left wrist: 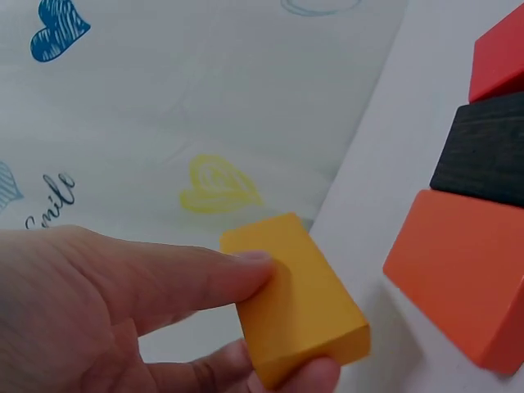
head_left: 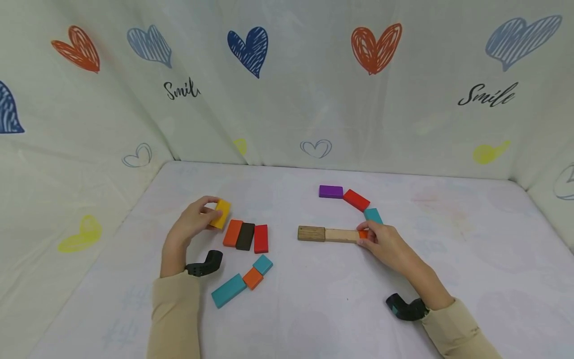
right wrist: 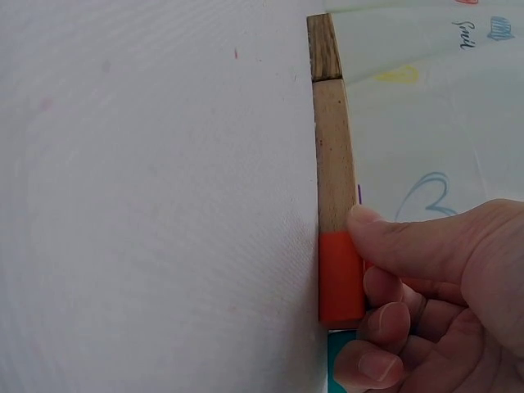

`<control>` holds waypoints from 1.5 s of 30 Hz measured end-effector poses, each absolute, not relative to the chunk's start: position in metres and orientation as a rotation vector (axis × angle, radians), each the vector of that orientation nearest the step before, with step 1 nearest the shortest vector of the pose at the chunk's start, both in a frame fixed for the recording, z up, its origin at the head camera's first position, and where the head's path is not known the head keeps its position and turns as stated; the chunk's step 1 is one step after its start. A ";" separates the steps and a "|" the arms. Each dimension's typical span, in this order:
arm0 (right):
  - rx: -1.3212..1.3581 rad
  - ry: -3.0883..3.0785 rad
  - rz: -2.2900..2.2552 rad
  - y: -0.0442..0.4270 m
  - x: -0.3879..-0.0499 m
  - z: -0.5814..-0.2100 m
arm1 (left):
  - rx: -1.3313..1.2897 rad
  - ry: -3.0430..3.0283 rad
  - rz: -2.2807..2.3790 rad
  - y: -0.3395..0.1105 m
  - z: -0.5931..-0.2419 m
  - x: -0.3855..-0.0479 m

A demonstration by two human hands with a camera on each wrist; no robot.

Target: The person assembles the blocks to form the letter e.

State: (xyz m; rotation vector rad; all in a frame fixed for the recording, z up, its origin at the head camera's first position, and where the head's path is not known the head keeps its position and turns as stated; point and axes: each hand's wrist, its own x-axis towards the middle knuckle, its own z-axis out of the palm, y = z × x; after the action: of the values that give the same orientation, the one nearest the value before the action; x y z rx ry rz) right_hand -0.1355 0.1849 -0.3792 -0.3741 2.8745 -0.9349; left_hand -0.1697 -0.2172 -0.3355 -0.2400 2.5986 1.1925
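Observation:
My left hand (head_left: 195,220) pinches a yellow block (head_left: 220,214) between thumb and fingers, tilted and close beside an orange-red block (head_left: 232,233). The left wrist view shows the thumb on the broad face of the yellow block (left wrist: 299,299). At the right, my right hand (head_left: 385,245) grips a small orange block (head_left: 362,234), partly covered by the fingers. That block meets the end of a pale wooden block (head_left: 342,236), which touches a darker wood-grain block (head_left: 311,234). Close to the right fingers lies a teal block (head_left: 373,215), its lower end hidden.
A dark block (head_left: 245,236) and a red block (head_left: 261,239) continue the left row. Below are a teal block (head_left: 228,290), an orange block (head_left: 253,278) and a smaller teal block (head_left: 263,265). A purple block (head_left: 331,192) touches another red block (head_left: 357,200). A patterned cloth hangs behind.

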 end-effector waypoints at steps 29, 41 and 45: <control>-0.323 2.857 -0.933 0.184 -0.137 -0.379 | 0.111 2.564 1.191 -0.139 -0.360 -0.203; -0.338 2.870 -0.926 0.183 -0.137 -0.378 | 0.185 2.565 0.823 -0.090 -0.359 -0.242; -0.345 2.879 -0.922 0.184 -0.137 -0.378 | 0.198 2.592 0.751 -0.081 -0.360 -0.253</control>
State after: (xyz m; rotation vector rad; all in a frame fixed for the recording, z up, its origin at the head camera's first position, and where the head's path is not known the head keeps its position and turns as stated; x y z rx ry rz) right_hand -0.1366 0.1838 -0.3781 -0.3451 2.8787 -0.9216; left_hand -0.2528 -0.0815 -0.3596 0.1980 2.5917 0.7512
